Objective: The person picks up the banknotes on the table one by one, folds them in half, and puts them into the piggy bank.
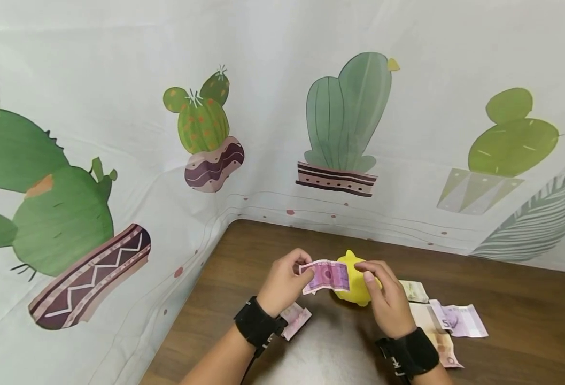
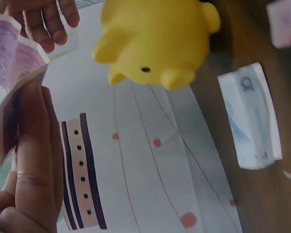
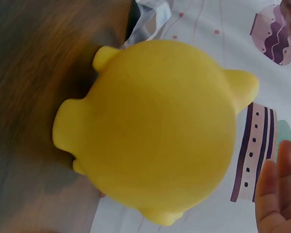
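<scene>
In the head view my left hand (image 1: pixel 282 282) pinches a crumpled purple banknote (image 1: pixel 327 275) between thumb and fingers. The note is held up in front of a yellow piggy bank (image 1: pixel 357 293) and covers part of it. My right hand (image 1: pixel 389 302) is at the piggy bank's right side with loosely bent fingers and holds nothing. In the left wrist view the banknote (image 2: pixel 26 65) looks folded lengthwise over my left fingers (image 2: pixel 35 160). The right wrist view shows the round yellow body (image 3: pixel 160 126) close up, with my right fingertips (image 3: pixel 269 182) apart from it.
A pinkish banknote (image 1: pixel 298 322) lies on the wooden table (image 1: pixel 224 267) by my left wrist. To the right lie a greenish note (image 1: pixel 415 291), a purple note (image 1: pixel 467 321) and a brownish note (image 1: pixel 443 345). A folded bluish note (image 2: pixel 250 119) shows too. Behind hangs a cactus-print cloth (image 1: pixel 263 133).
</scene>
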The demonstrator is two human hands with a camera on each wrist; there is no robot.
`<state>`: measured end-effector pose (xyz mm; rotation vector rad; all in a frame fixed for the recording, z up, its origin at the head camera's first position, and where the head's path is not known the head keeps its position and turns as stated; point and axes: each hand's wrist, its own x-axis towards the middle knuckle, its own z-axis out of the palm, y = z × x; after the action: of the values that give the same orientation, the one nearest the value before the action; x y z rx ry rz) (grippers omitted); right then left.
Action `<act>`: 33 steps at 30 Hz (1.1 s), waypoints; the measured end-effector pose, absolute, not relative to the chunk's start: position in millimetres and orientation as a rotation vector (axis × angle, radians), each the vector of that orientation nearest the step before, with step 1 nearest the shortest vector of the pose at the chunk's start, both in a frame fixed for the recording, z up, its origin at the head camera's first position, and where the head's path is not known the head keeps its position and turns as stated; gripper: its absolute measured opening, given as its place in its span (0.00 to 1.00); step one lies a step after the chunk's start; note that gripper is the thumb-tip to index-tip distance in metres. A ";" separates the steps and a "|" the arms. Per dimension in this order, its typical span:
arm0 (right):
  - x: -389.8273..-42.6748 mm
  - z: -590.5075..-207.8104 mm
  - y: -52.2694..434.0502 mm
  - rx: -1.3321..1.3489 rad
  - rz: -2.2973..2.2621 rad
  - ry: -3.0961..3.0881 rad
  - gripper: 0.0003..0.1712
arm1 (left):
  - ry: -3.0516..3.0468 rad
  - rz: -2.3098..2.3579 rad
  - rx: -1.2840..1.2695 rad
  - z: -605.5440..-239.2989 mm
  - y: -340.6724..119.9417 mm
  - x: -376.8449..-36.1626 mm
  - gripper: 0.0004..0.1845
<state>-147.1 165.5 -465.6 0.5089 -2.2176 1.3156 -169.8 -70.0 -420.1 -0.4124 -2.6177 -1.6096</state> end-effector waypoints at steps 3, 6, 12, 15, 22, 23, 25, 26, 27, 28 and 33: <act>-145.9 -462.7 163.4 0.542 1.339 -2.199 0.18 | -2.606 -1.644 -0.412 -417.5 -62.1 -170.5 0.03; -144.5 -460.8 161.8 0.515 1.336 -2.212 0.21 | -2.598 -1.686 -0.406 -416.3 -55.0 -171.0 0.03; -143.0 -459.4 161.9 0.473 1.327 -2.221 0.20 | -2.542 -1.829 -0.415 -417.7 -42.0 -169.9 0.04; -143.7 -460.7 162.6 0.514 1.332 -2.172 0.20 | -2.528 -1.916 -0.429 -420.4 -37.0 -167.8 0.10; -143.7 -458.8 163.1 0.567 1.359 -2.119 0.25 | -2.524 -1.978 -0.541 -427.7 -30.5 -166.9 0.17; -143.5 -458.6 163.0 0.570 1.363 -2.112 0.26 | -2.523 -1.969 -0.544 -428.5 -30.3 -166.9 0.15; -143.3 -458.5 162.5 0.583 1.367 -2.094 0.27 | -2.515 -1.955 -0.545 -430.5 -30.4 -167.5 0.11; -143.1 -458.8 162.3 0.596 1.367 -2.081 0.27 | -2.502 -1.963 -0.543 -431.2 -30.5 -167.8 0.10; -142.9 -459.0 161.9 0.609 1.364 -2.070 0.27 | -2.485 -1.977 -0.538 -432.0 -30.6 -168.3 0.09; -142.7 -459.3 161.6 0.624 1.359 -2.058 0.27 | -2.468 -2.001 -0.526 -432.7 -30.7 -168.8 0.09; -141.2 -459.8 159.5 0.667 1.335 -2.024 0.27 | -2.347 -2.211 -0.457 -435.0 -30.5 -170.4 0.10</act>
<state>-141.2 159.5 -459.8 0.6669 -2.0239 1.3349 -170.4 -30.5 -435.0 -0.4573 -2.3467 -2.2111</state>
